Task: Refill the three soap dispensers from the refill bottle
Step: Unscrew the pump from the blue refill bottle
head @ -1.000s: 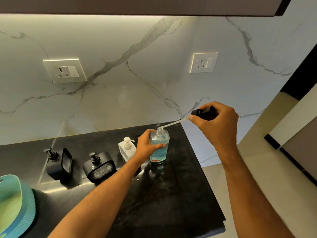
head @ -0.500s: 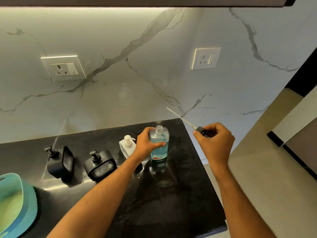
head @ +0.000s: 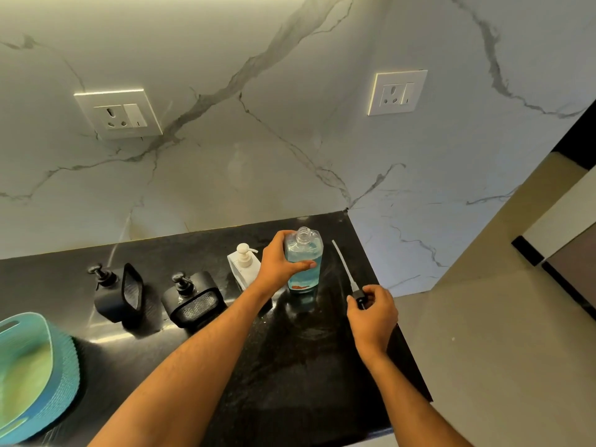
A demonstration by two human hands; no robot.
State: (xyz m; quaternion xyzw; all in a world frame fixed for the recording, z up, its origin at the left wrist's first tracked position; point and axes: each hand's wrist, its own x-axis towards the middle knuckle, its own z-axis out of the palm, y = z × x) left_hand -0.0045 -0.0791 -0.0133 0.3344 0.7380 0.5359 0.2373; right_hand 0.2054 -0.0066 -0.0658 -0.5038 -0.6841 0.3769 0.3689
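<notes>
Left hand (head: 280,262) grips the uncapped refill bottle (head: 303,260), upright on the black table (head: 290,366). At its 4 o'clock, right hand (head: 372,312) pinches the removed pump (head: 350,279). Three dispensers (head: 193,298) stand at 9 o'clock.

Veined white marble wall (head: 258,150), two sockets (head: 119,113), black countertop (head: 290,366).

A black speckled stone countertop (head: 290,382) runs along the marble wall and ends at its right edge. Near the back right corner stands an uncapped clear bottle of blue liquid (head: 303,266), a white pump dispenser (head: 243,264) just beside it. Further left stand two black pump dispensers (head: 193,298) (head: 117,293). A teal basket (head: 35,375) sits at the front left edge.
</notes>
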